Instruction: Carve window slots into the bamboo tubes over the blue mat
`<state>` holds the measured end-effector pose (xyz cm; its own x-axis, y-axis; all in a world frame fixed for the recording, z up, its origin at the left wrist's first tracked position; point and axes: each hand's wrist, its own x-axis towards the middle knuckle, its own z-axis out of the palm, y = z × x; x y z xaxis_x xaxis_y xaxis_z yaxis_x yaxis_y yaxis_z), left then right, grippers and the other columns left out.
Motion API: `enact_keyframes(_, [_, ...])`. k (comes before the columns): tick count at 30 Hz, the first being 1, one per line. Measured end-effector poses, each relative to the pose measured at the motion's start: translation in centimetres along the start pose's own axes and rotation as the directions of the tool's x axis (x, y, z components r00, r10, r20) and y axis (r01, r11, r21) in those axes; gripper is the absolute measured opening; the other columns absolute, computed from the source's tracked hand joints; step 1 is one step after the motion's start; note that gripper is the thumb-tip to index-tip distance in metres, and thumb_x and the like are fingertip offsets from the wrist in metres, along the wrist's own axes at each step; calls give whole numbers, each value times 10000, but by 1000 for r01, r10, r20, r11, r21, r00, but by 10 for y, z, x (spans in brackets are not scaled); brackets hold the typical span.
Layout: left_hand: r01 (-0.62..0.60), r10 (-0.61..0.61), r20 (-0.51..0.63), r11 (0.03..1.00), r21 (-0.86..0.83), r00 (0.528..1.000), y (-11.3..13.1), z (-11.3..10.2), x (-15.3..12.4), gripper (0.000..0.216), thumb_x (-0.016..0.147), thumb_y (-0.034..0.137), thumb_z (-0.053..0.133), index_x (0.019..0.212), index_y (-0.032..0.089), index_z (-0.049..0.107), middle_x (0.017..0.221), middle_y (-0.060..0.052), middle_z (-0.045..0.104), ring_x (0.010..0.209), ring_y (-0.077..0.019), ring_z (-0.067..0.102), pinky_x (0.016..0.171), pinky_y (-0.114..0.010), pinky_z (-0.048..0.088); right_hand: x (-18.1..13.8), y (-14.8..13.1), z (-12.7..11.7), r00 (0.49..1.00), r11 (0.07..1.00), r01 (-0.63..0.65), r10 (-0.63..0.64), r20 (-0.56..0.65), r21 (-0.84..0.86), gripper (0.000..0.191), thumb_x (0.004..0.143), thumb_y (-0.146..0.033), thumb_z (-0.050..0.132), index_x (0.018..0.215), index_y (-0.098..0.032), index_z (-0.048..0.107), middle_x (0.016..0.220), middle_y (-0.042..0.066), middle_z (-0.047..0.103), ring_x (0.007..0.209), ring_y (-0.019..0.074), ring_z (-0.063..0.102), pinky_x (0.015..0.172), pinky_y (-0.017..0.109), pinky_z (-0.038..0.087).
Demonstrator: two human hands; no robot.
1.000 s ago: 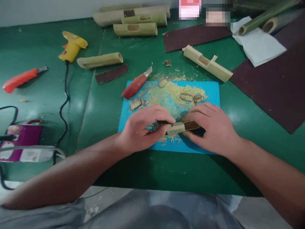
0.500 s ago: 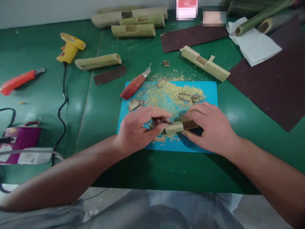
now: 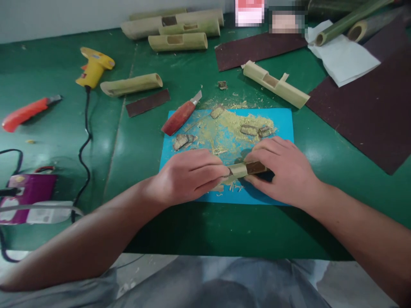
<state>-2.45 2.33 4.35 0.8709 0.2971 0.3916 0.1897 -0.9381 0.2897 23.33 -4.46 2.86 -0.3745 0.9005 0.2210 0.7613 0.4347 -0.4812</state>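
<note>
On the blue sheet, my right hand grips a short pale bamboo piece between thumb and fingers. A brown section of it shows between those fingers; whether that is a cut-out or a strip laid on it I cannot tell. My left hand pinches at the bamboo's left end, closed on a small dark strip that its fingers mostly cover. Beyond the hands lie sawdust, several dark scraps and a red-handled knife.
At left are a yellow glue gun with a black cord, an orange cutter and a purple box. Cut bamboo tubes lie at the back. A notched tube and maroon sheets lie at right.
My left hand's fingers have closed down over the bamboo's left end, covering most of the dark strip that showed between them. My right hand keeps its grip; the view has shifted slightly.
</note>
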Motion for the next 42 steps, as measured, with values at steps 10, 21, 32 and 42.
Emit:
enact_keyframes(10, [12, -12, -2, 1000, 13, 1000, 3, 0, -2, 100, 1016, 208, 621, 1107, 196, 664, 981, -43, 749, 829, -157, 707, 783, -277, 557, 0, 0, 0, 1000, 1000, -4, 4, 9, -4, 155, 902, -369, 688, 951, -222, 699, 1037, 62, 722, 954, 256, 594, 761, 386, 371])
enact_keyframes(21, [26, -26, 4, 1000, 8, 1000, 4, 2, -1, 107, 1002, 232, 646, 1106, 226, 672, 972, -34, 740, 799, -158, 693, 749, -285, 552, 0, -1, 0, 1000, 1000, -8, 8, 20, 2, 170, 921, -380, 658, 964, -221, 701, 1051, 67, 722, 963, 257, 594, 763, 391, 375])
enact_keyframes(32, [209, -210, -12, 976, -60, 978, 21, 5, 0, 89, 981, 184, 667, 1056, 231, 681, 1053, -34, 762, 911, -186, 740, 829, -339, 589, 0, 0, 0, 1000, 1000, -13, 13, 18, 6, 184, 929, -396, 652, 961, -222, 704, 1035, 68, 719, 957, 255, 585, 767, 389, 368])
enact_keyframes(42, [46, -34, -64, 981, 189, 997, 25, 7, -2, 122, 978, 171, 668, 1093, 210, 684, 1007, -50, 778, 893, -192, 761, 859, -349, 656, -2, -4, 2, 999, 999, -35, 35, -5, 14, 153, 933, -382, 660, 964, -233, 684, 1027, 54, 719, 954, 242, 583, 766, 377, 366])
